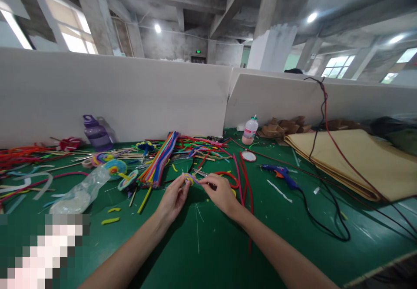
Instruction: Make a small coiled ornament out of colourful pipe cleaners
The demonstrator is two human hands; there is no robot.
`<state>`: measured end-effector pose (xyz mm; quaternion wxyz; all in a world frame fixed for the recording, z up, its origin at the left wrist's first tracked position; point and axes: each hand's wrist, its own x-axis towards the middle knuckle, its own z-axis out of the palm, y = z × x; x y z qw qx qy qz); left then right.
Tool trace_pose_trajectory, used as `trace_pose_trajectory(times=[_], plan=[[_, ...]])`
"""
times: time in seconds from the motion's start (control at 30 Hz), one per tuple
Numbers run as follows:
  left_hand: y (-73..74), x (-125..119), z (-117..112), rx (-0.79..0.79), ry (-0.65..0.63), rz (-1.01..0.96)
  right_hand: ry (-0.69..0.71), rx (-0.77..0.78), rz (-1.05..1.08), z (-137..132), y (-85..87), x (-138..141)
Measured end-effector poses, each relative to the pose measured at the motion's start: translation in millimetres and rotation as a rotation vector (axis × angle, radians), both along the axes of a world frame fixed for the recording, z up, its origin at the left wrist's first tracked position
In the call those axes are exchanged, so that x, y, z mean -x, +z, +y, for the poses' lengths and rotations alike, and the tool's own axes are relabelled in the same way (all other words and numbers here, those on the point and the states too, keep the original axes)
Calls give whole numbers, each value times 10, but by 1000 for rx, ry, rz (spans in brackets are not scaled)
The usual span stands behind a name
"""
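Pinched between both hands is a small coil of purple and yellow pipe cleaner [190, 178], held just above the green tabletop. My left hand [174, 197] grips the yellow, curled side with thumb and fingers. On the other side, my right hand [220, 192] pinches the purple strand, its fingers closed. A pair of scissors with red handles [232, 177] lies just behind my right hand. To the left of my left hand rests a thick bundle of multicoloured pipe cleaners [162, 161].
A blue hot glue gun [280, 174] with a black cord lies right. Behind stand a pink-labelled bottle [250, 130] and a purple water bottle [96, 133]. Finished-looking fuzzy discs [115, 168] and a clear plastic bag [81, 193] sit left. Brown paper sheets [345, 158] are stacked far right.
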<state>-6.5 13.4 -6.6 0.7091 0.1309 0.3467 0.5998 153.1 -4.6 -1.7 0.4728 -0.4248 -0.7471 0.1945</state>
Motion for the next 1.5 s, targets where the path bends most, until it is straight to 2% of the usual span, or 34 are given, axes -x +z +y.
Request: trace_pose_trajectory(times=[0.17, 0.47, 0.67, 0.8, 0.9, 1.0, 1.13, 1.2, 1.33, 1.5], plan=[[47, -29, -29, 55, 3, -39, -57, -92, -108, -38, 17, 16], [23, -63, -69, -28, -50, -42, -135, -148, -193, -38, 7, 18], [-33, -43, -75, -81, -110, 83, -124, -154, -178, -4, 21, -49], [-3, -6, -87, -201, -256, 286, -119, -119, -104, 55, 78, -145], [24, 16, -89, -287, -300, 402, -73, -47, -50, 97, 126, -204], [21, 33, -87, -325, -320, 345, -38, 41, 11, 115, 153, -218], [-6, 47, -81, -301, -411, 201, -13, 134, 57, 118, 152, -206], [-19, 48, -75, -280, -401, 237, -16, 143, 66, 120, 143, -205], [-41, 28, -70, -224, -281, 343, -58, 59, 52, 111, 132, -206], [-49, 3, -68, -299, -155, 374, -133, -93, 3, 67, 134, -184]])
